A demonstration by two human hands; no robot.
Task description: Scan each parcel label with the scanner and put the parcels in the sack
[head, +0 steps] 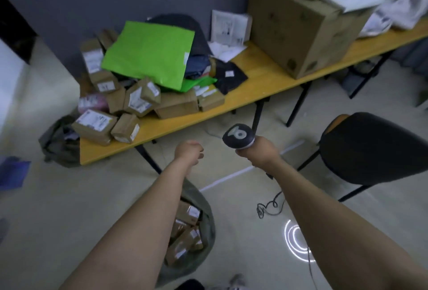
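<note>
Before the yellow table (266, 81), right hand (259, 153) grips the scanner (238, 136); left hand (188, 152) reaches out, loosely curled, empty.

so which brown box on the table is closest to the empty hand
The small brown box at the table front edge, just beside the bigger labelled box. It lies nearest the left hand; the rest sit farther back.

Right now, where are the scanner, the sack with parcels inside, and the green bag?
scanner (238, 136): head view, on its dark round head.
sack (209, 231): head view, on its right cloth rim.
green bag (148, 53): head view, on the middle of its flat face.
</note>
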